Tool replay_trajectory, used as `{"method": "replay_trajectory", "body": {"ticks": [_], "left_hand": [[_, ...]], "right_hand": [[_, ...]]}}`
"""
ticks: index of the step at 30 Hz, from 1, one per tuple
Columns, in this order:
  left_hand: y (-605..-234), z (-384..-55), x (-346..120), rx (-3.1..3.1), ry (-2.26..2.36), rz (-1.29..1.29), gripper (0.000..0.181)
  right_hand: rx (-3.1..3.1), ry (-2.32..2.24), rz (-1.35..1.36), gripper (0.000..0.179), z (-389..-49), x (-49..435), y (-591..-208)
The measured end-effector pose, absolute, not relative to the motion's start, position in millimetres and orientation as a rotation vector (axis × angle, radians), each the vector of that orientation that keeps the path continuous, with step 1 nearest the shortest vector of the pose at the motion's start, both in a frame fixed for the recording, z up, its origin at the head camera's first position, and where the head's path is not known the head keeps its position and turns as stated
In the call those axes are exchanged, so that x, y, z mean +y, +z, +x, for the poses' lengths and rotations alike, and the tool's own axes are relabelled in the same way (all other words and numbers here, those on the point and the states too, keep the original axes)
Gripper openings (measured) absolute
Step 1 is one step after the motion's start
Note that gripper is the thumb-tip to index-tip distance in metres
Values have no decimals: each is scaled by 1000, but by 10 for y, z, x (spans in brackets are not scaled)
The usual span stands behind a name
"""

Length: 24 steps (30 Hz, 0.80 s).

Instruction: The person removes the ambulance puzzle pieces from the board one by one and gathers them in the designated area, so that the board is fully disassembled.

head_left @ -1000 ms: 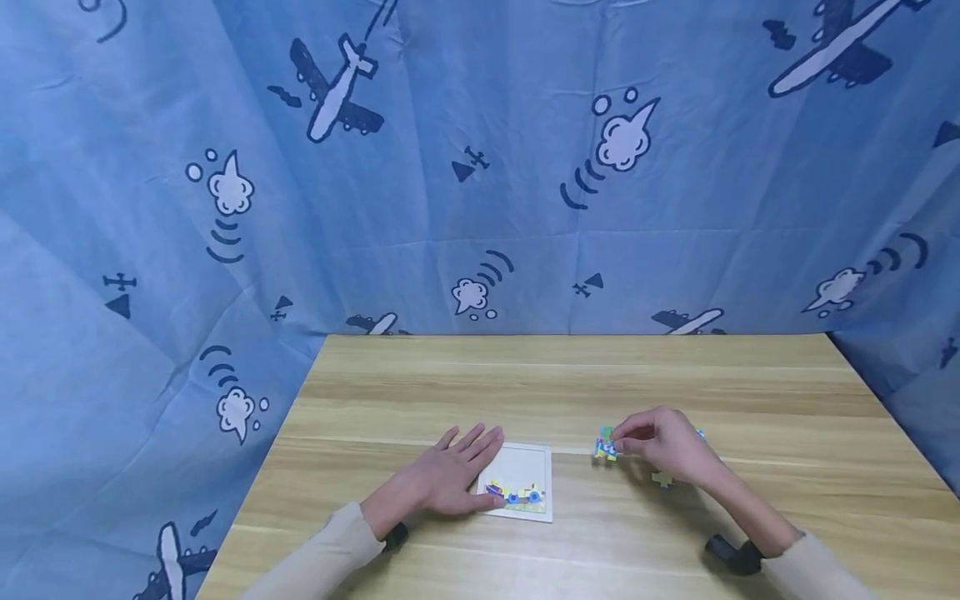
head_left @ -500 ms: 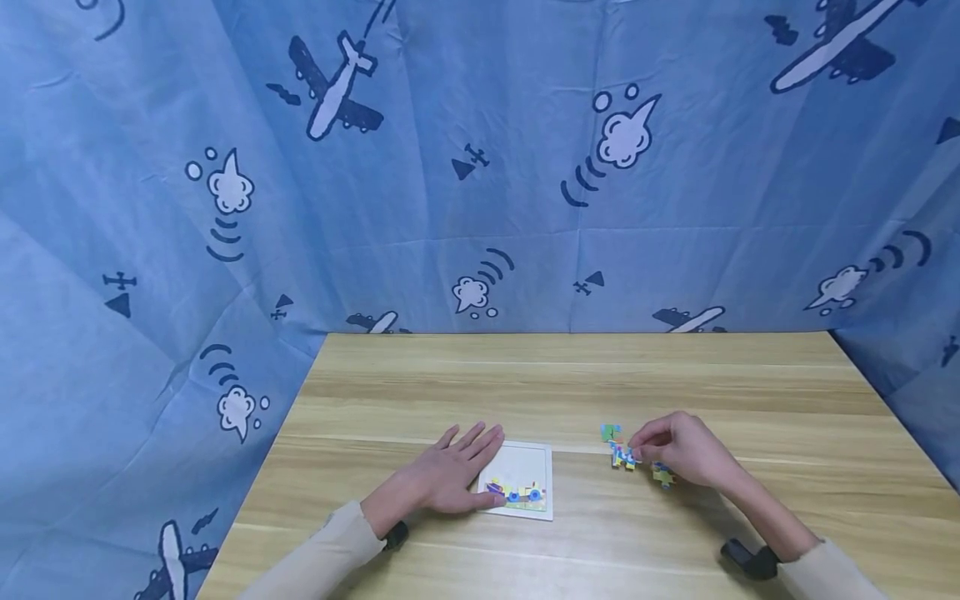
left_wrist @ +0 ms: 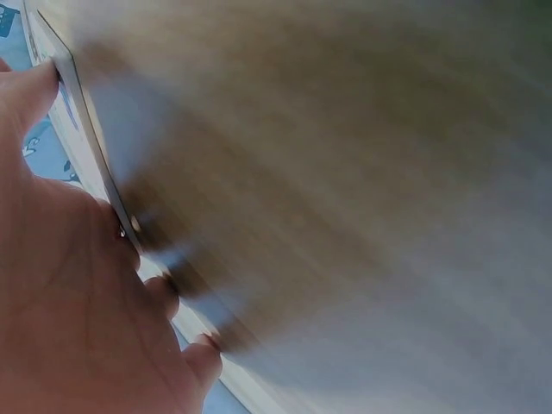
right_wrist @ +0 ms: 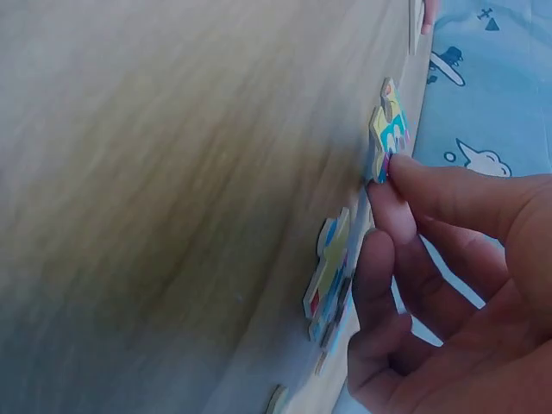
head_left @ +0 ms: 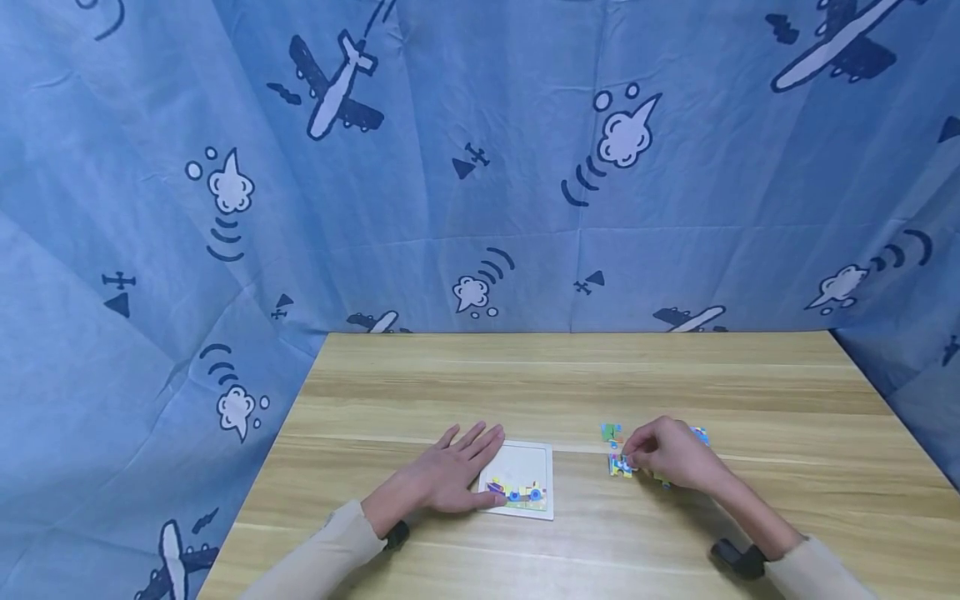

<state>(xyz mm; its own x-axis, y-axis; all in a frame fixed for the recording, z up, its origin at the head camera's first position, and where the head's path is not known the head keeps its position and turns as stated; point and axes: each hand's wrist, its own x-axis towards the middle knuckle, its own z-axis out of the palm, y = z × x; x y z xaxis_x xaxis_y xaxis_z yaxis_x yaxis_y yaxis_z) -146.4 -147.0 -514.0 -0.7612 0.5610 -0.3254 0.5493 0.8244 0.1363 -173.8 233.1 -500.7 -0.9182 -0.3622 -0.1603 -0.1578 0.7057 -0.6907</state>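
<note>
My left hand [head_left: 459,479] lies flat with its fingers spread over the left side of a white puzzle tray [head_left: 525,458]. Along the tray's lower edge sits a strip of joined jigsaw pieces [head_left: 534,495] with a vehicle picture. To the right of the tray, my right hand [head_left: 671,454] pinches a blue and yellow jigsaw piece [head_left: 620,467] between thumb and forefinger. The right wrist view shows this jigsaw piece [right_wrist: 390,129] tilted at the fingertips, close to the tabletop. In the left wrist view, my left hand [left_wrist: 86,285] touches the tray's edge.
A green jigsaw piece [head_left: 611,432] lies just beyond the held one. Another piece [head_left: 700,435] shows behind my right hand, and a yellowish one [head_left: 662,480] is partly hidden under it. A blue curtain [head_left: 480,208] hangs behind the wooden table [head_left: 420,375].
My right hand has shifted the blue and yellow jigsaw piece rightward and nearer to me, away from the green piece, then slightly back left. My left hand has stayed put.
</note>
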Motion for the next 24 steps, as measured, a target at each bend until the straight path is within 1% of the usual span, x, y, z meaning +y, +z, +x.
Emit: {"method": "replay_trajectory", "body": {"ticks": [19, 24], "left_hand": [[-5106, -1451, -1473, 2646, 54, 828, 99], [-5116, -1451, -1471, 2645, 51, 836, 99]], "right_hand": [[2736, -908, -504, 15, -1763, 2220, -5006], [2714, -953, -517, 13, -1769, 2240, -4961]]}}
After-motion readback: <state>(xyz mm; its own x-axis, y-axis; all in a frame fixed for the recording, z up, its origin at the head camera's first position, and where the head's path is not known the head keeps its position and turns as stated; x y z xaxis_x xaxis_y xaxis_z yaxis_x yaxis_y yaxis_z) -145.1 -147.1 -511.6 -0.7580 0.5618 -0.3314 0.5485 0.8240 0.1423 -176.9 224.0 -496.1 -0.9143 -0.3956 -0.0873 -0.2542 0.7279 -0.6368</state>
